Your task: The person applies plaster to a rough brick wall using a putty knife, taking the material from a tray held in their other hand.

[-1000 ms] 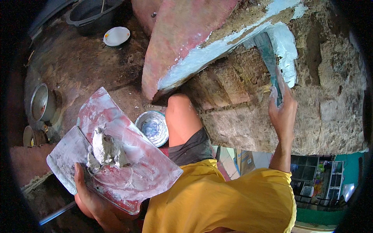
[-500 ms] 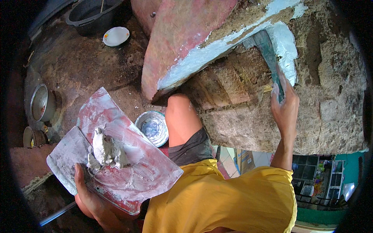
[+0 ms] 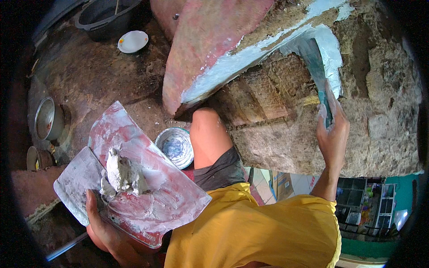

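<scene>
My right hand [image 3: 331, 129] is closed round the handle of a greenish putty knife [image 3: 314, 67]. Its blade lies against white filler [image 3: 328, 49] on the corner of a rough wall. With my left hand [image 3: 99, 219], thumb on top, I hold a red board [image 3: 147, 169] smeared with white. A lump of white putty [image 3: 120, 172] sits on the board. Beside the lump, under my left thumb, is a flat grey plate [image 3: 80, 183], whitened with filler. The fingers of my left hand are hidden beneath.
A bowl coated in white [image 3: 175, 147] stands by my knee. On the brown surface to the left are a white plate [image 3: 133, 41], a dark basin [image 3: 109, 20] and a metal pot [image 3: 48, 118]. A pink slab [image 3: 201, 53] juts out ahead.
My right hand and the putty knife have shifted slightly right and toward me, and the blade has slid along the filler. My left hand and the board have hardly moved.
</scene>
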Demonstrator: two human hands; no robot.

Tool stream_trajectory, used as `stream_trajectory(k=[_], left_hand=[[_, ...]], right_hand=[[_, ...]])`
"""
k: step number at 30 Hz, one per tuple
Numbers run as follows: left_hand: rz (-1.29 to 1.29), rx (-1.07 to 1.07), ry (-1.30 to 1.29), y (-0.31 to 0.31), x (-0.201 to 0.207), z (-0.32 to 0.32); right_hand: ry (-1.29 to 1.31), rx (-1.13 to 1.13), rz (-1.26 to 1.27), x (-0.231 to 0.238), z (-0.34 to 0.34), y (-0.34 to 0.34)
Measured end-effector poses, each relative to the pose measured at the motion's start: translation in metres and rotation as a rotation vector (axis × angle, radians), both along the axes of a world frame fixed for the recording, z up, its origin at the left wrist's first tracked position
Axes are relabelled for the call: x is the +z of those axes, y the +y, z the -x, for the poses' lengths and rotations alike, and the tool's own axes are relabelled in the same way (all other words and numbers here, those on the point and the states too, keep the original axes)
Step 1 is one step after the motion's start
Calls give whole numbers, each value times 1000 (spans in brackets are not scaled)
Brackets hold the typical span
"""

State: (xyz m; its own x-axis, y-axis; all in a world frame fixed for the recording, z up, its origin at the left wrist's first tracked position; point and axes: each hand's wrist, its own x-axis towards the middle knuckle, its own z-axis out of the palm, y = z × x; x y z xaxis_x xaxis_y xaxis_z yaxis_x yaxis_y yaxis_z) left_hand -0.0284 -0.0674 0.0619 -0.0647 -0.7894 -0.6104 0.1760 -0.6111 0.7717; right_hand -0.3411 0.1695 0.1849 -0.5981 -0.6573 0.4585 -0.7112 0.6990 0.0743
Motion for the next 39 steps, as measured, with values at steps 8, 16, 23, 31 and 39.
stream_trajectory(k=[8,16,23,31,39], left_hand=[[35,235,32,4,16,16],[-29,239,71,3,13,13],[11,85,-18,3,2,4],[-2,89,-65,2,0,1],[8,85,-23,4,7,5]], right_hand=[[78,17,9,1,14,-11],[66,-47,38,4,11,-9],[82,-8,54,6,12,-4],[79,15,61,5,18,-8],[126,-24,105,10,11,-7]])
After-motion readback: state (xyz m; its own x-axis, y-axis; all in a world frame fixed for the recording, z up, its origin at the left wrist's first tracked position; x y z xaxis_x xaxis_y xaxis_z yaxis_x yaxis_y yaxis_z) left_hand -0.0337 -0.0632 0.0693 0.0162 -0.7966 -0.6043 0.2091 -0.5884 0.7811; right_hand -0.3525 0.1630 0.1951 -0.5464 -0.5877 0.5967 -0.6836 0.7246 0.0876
